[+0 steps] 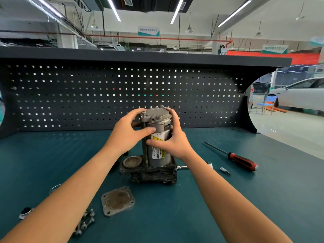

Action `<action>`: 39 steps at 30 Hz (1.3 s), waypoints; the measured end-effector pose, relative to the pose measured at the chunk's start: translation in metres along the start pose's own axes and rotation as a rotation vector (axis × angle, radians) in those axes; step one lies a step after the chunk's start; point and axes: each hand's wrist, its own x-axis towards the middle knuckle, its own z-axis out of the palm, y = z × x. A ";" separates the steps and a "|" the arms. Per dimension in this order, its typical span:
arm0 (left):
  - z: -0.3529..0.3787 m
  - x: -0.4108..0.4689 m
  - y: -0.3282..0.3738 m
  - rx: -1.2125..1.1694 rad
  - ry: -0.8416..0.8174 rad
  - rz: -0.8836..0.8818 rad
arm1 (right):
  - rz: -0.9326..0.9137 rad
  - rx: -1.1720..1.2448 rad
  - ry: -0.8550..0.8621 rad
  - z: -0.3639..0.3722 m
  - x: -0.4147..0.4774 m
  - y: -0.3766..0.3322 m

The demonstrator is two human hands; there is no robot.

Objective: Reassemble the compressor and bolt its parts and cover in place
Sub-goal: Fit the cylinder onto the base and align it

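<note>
The compressor stands upright on the green bench: a grey motor cylinder (158,151) with a yellow warning label, a cast end cap (156,114) on top and a dark crankcase base (154,173) below. My left hand (128,132) grips the cylinder's upper left side, fingers over the cap's edge, thumb across the front. From the right, my right hand (172,140) wraps around the cylinder, thumb on the label. A round open bore (132,162) shows on the base's left. The square cover plate (117,200) lies loose in front of the compressor.
Several loose bolts (85,222) lie at front left, near a hose clamp (55,187) and a small metal cap (26,212). A red-handled screwdriver (241,160), a bit (225,171) and a socket extension (182,167) lie to the right. The pegboard (87,95) stands behind.
</note>
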 end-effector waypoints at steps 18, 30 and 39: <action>-0.143 -0.125 -0.043 0.616 -0.212 -0.372 | -0.068 -0.011 0.166 0.014 -0.006 0.003; -0.111 -0.172 -0.047 0.670 -0.590 -0.373 | -0.076 -0.088 0.212 0.018 -0.006 0.005; -0.114 -0.182 -0.053 0.648 -0.389 -0.379 | -0.055 -0.087 0.206 0.018 -0.007 0.003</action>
